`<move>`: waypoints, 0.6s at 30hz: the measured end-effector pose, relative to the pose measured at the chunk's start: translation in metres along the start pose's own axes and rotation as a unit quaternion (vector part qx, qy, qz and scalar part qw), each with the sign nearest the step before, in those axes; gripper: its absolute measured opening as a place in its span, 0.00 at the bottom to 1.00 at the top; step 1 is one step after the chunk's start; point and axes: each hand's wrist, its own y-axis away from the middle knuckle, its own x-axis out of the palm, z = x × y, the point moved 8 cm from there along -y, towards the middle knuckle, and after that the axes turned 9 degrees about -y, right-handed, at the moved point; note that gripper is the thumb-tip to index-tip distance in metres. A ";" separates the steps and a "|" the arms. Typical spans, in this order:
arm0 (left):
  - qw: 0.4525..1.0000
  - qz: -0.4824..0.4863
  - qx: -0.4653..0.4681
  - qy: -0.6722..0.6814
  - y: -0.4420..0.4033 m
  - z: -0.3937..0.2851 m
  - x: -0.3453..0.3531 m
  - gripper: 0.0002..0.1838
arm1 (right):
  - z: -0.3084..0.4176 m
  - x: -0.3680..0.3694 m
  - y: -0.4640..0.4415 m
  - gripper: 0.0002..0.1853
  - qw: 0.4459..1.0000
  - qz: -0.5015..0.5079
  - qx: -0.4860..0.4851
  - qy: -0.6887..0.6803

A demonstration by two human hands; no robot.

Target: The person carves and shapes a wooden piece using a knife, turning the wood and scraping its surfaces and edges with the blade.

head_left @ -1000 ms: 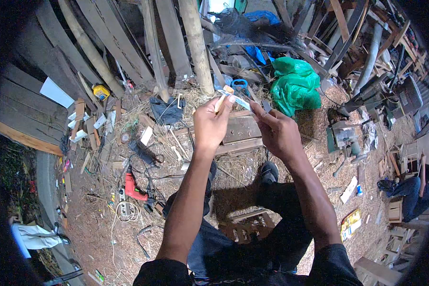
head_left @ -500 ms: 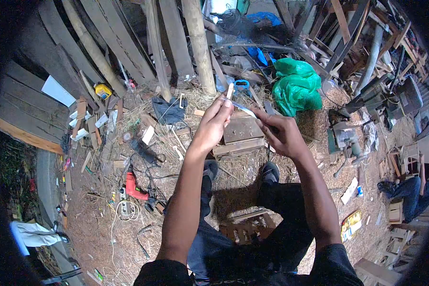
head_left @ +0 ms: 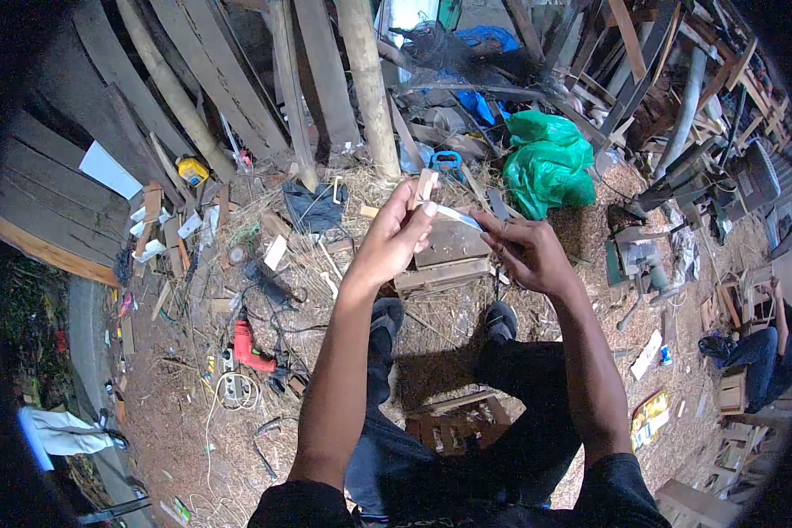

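My left hand is closed around a small pale wood piece, whose end sticks up past my fingers. My right hand grips a knife, its handle mostly hidden by my fingers. The shiny blade points left and reaches my left thumb and the wood piece; whether it touches the wood I cannot tell. Beneath my hands stands a low wooden block on the shavings-covered ground.
A red power drill lies to the left near a power strip and cables. A green plastic bag sits ahead. A bench machine stands to the right. Another person's legs show at far right. Planks lean at the back.
The wood piece has turned in my left hand and shows a broader face. The blade has tilted flatter, and my right hand has shifted slightly.
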 end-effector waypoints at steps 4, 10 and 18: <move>0.999 -0.008 -0.014 0.048 0.001 -0.001 0.005 0.19 | 0.003 0.000 0.000 0.23 0.999 0.002 0.037 0.005; 0.983 -0.113 0.013 -0.146 -0.002 0.001 -0.004 0.15 | -0.003 0.001 0.001 0.22 0.995 -0.017 0.061 0.077; 0.936 -0.227 0.028 -0.269 -0.005 -0.009 -0.011 0.17 | -0.005 0.008 -0.005 0.20 0.984 -0.043 0.107 0.138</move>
